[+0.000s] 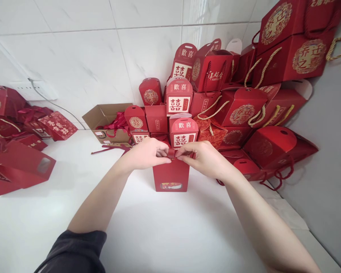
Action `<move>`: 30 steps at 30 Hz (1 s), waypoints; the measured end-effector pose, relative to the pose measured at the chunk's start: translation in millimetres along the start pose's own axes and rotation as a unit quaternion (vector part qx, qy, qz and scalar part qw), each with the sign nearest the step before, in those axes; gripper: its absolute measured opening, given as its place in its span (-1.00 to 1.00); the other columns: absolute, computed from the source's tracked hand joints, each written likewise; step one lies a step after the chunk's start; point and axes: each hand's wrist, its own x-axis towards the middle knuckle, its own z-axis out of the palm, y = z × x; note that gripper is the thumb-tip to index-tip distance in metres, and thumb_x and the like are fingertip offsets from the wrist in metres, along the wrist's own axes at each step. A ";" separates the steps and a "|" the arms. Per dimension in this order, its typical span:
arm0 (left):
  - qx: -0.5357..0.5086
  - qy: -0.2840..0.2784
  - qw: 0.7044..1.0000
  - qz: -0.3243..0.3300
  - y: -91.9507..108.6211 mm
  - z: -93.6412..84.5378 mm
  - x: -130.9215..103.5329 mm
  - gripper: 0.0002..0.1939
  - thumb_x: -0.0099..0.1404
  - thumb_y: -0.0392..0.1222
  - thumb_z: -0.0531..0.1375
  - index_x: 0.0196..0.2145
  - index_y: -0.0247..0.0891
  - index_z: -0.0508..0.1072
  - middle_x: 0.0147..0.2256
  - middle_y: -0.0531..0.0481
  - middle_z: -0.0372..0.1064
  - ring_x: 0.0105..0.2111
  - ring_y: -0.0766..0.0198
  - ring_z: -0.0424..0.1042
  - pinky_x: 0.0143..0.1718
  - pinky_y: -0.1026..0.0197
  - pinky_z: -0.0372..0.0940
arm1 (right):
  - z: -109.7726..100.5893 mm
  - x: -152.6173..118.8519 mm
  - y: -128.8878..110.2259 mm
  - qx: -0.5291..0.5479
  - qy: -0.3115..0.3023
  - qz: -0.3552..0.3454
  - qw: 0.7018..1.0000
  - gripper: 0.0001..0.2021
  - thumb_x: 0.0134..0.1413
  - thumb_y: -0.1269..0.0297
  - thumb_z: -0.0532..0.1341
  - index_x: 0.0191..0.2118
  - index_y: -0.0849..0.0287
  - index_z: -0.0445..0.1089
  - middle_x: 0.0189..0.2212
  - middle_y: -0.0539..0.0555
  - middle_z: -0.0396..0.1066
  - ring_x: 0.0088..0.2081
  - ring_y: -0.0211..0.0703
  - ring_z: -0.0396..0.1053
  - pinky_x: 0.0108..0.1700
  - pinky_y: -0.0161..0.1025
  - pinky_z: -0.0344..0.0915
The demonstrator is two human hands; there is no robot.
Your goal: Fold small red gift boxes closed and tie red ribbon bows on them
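A white table [165, 231] bears a red box [171, 176], a cardboard carton [108, 123] and piled red gift boxes [238, 110].

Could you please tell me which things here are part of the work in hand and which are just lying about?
In hand: left hand, right hand, red box.
Lying about: cardboard box, stacked red boxes, flat red bags.

Both hands [147, 153] [203, 155] pinch, seemingly, a ribbon [172, 152] atop red box [171, 176].

Gift box [170, 176] stands on table [165, 231], stacked boxes [230, 94] behind, cardboard carton [108, 121] behind-left.
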 end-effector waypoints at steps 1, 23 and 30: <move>-0.001 -0.003 1.000 0.000 -0.6 -0.4 -0.2 -0.83 0.17 -0.13 0.27 -0.39 -0.30 0.50 -0.37 -0.06 0.56 -0.30 0.15 0.55 -0.32 0.25 0.37 | 0.3 0.1 -0.1 0.002 0.001 -0.002 1.000 -0.82 0.14 0.44 0.17 -0.28 0.09 0.52 -0.31 -0.03 0.58 -0.28 -0.18 0.51 -0.20 -0.28 0.36; 0.048 -0.018 0.998 0.031 -8.6 6.2 3.8 -0.69 0.17 0.04 0.24 -0.45 -0.31 0.48 -0.52 0.04 0.38 -0.50 0.29 0.33 -0.48 0.28 0.13 | -1.0 -1.4 -3.7 -0.007 -0.007 0.010 1.000 -0.85 0.15 0.39 0.17 -0.29 0.10 0.50 -0.31 -0.01 0.58 -0.30 -0.16 0.50 -0.22 -0.27 0.34; 0.047 -0.055 0.997 0.003 -34.7 -4.0 -29.4 -0.70 0.17 0.06 0.26 -0.37 -0.26 0.53 -0.44 0.02 0.44 -0.46 0.27 0.36 -0.48 0.29 0.13 | -14.0 -6.5 -4.1 -0.046 0.012 0.016 0.999 -0.87 0.18 0.30 0.18 -0.31 0.09 0.49 -0.33 -0.02 0.57 -0.31 -0.13 0.50 -0.24 -0.26 0.32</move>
